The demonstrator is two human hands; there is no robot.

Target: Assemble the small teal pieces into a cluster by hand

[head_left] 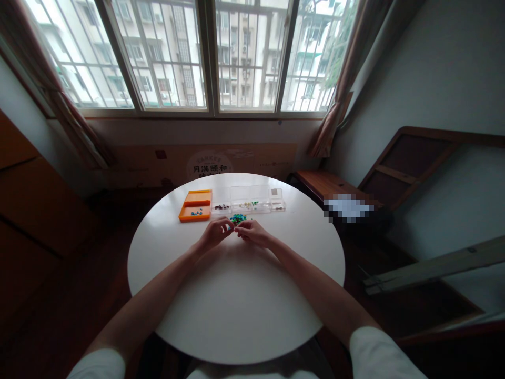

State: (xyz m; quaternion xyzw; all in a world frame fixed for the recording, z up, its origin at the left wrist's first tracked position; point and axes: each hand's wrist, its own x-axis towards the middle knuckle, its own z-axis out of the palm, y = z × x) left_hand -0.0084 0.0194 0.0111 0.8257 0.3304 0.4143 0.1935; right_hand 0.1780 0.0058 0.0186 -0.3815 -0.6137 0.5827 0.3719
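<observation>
A small heap of blue, green and dark pieces (238, 218) lies on the white round table, just beyond my fingertips. My left hand (215, 232) is at the heap's near left side, its fingers curled and pinched towards the thumb. From the right, my right hand (253, 233) meets it, fingertips pressed together close to the left ones. Whatever the fingertips hold is too small to make out. Behind the left hand sits an open orange case (196, 206) with a few blue pieces in its lower part.
Clear open boxes (249, 201) stand in a row right of the orange case, holding dark, pale yellow and green pieces. The table (240, 305) has a round edge. A wooden bench (327, 184) stands beyond it at right, under the barred window.
</observation>
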